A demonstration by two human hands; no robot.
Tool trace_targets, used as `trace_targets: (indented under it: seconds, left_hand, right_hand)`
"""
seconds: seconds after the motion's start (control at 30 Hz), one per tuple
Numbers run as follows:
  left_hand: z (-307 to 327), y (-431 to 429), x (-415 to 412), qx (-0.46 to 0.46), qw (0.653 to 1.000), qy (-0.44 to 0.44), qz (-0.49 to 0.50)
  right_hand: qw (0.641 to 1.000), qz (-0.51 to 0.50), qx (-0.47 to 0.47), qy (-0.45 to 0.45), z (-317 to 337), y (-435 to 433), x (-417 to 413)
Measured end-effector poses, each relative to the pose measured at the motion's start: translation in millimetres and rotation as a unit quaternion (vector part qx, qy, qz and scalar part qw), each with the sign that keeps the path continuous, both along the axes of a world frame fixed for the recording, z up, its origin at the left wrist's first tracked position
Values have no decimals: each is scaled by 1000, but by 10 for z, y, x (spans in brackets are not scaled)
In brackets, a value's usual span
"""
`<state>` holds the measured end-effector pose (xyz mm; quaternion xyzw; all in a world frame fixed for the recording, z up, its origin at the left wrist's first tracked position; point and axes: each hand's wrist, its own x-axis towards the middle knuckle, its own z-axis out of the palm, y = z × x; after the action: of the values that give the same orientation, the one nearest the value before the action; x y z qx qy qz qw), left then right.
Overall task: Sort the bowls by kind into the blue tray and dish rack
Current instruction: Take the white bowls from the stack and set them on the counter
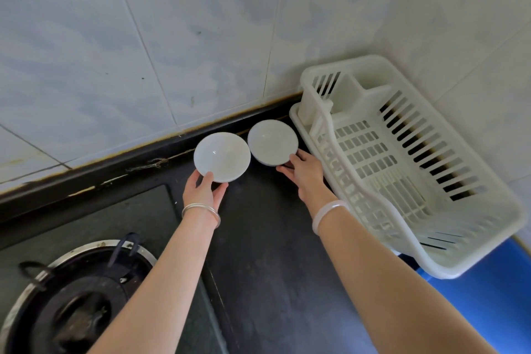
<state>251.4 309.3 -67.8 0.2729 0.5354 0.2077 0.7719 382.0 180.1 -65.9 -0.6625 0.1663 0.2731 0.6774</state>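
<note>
White glazed bowls, left bowl (pixel 221 157) and right bowl (pixel 272 142), are gripped at their near rims by left hand (pixel 203 190) and right hand (pixel 305 172) fingers, beside the dish rack (pixel 408 164). Likely stiff, slippery, breakable; rim holds are advised.

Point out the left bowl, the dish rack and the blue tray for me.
Left bowl (pixel 221 156): head view, middle of its inside.
Dish rack (pixel 408 112): head view, slotted far wall.
Blue tray (pixel 488 290): head view, bare blue surface below the rack.
</note>
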Motion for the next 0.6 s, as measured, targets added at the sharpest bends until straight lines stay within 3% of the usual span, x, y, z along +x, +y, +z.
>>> trace_targets:
  seconds: [0.43, 0.6]
  left_hand:
    - [-32, 108, 107, -8, 1000, -11, 20]
    - [-19, 86, 120, 2, 1000, -6, 19]
  right_hand:
    - [1000, -8, 15, -3, -47, 224, 129]
    - [999, 43, -2, 9, -20, 186, 103]
